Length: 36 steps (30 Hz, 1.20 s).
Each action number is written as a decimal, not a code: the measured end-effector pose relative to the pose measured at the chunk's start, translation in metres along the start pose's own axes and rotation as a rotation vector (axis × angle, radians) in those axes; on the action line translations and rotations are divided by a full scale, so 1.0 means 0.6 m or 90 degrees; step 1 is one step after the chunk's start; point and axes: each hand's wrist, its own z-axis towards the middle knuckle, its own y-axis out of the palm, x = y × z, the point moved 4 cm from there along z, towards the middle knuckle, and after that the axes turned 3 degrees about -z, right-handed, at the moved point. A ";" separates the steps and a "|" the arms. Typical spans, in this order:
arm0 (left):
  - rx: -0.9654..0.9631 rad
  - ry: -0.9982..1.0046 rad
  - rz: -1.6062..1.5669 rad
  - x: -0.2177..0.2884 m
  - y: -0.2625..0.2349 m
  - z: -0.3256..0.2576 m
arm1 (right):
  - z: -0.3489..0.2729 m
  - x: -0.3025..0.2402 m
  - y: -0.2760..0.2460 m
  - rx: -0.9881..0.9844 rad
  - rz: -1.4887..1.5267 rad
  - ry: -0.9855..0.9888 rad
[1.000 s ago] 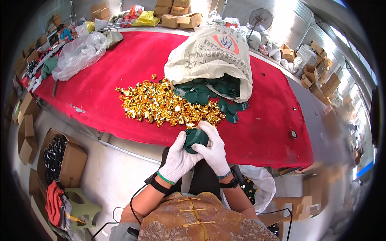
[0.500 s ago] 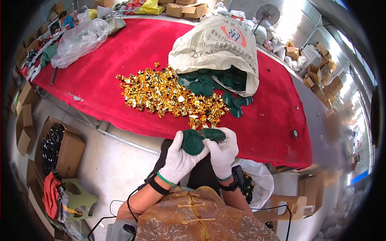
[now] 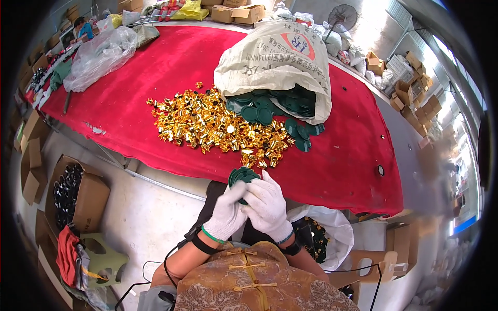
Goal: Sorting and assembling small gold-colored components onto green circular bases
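Observation:
Close together in front of my body are my two white-gloved hands, just off the near edge of the red-covered table. A small stack of round green plastic discs [image 3: 241,175] sits between them. My left hand [image 3: 226,211] grips the stack from the left, its thumb blurred. Against the discs' right side my right hand [image 3: 266,206] presses with bent fingers, which hide part of the stack. Just beyond lies a heap of shiny gold flower-shaped pieces [image 3: 192,122]. More green discs [image 3: 258,113] spill from a whitish woven sack [image 3: 272,57] lying on its side.
The red tablecloth [image 3: 353,160] spreads around the heap. A clear plastic bag [image 3: 101,57] lies at its far left. Below, a cardboard box [image 3: 92,205] of black parts and a green stool [image 3: 106,259] stand left; a white bag [image 3: 337,233] with black-and-gold pieces sits right.
My right hand has moved left, bringing its green disc against those in my left hand. The discs, apart in two groups before, are now together.

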 end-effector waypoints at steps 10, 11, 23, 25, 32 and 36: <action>-0.095 -0.051 0.233 0.020 0.057 -0.026 | 0.001 0.007 -0.050 0.070 0.115 0.230; -0.121 -0.048 0.295 0.022 0.052 -0.025 | 0.009 0.013 -0.048 0.006 0.162 0.242; -0.129 0.010 0.363 0.029 0.026 -0.017 | -0.016 0.010 -0.007 0.004 0.134 0.140; -0.136 0.013 0.385 0.031 0.030 -0.014 | -0.010 -0.001 -0.006 0.034 0.157 0.141; -0.148 0.031 0.429 0.015 0.024 -0.018 | -0.007 0.003 -0.015 0.111 0.139 0.158; -0.128 0.033 0.121 -0.006 0.029 -0.033 | 0.004 0.010 -0.004 0.178 -0.021 0.138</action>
